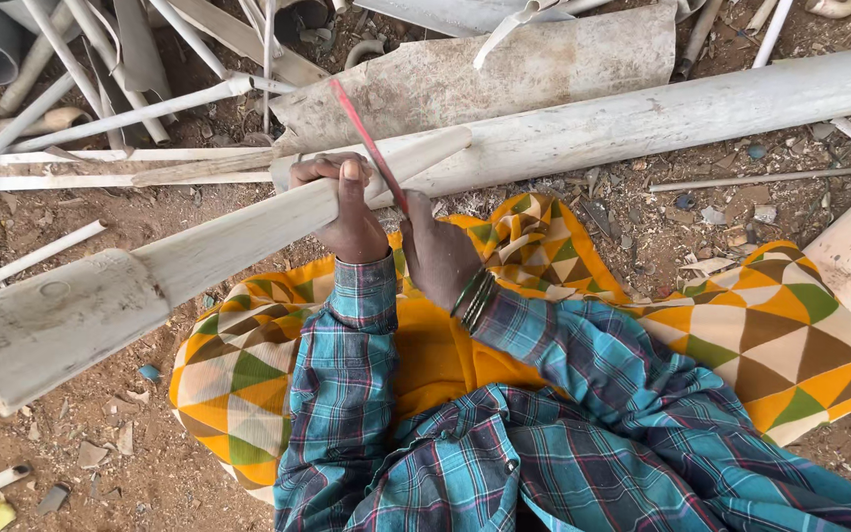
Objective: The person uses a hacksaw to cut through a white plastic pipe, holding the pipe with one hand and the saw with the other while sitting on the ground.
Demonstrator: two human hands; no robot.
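Note:
My left hand (347,202) grips a long dirty white plastic pipe (199,256) that runs from the lower left up to the middle, thumb on top. My right hand (435,251), with green bangles at the wrist, holds a thin red-handled blade (366,143) that slants up and to the left across the pipe just beside my left hand. Both sleeves are teal plaid. My lap is covered by a yellow cloth (780,335) with green, brown and orange triangles.
A thick white pipe (701,108) lies across the ground behind my hands, with a split flattened pipe piece (504,74) beyond it. Several thin white pipes (100,118) are piled at the upper left. Plastic chips litter the brown dirt (100,433).

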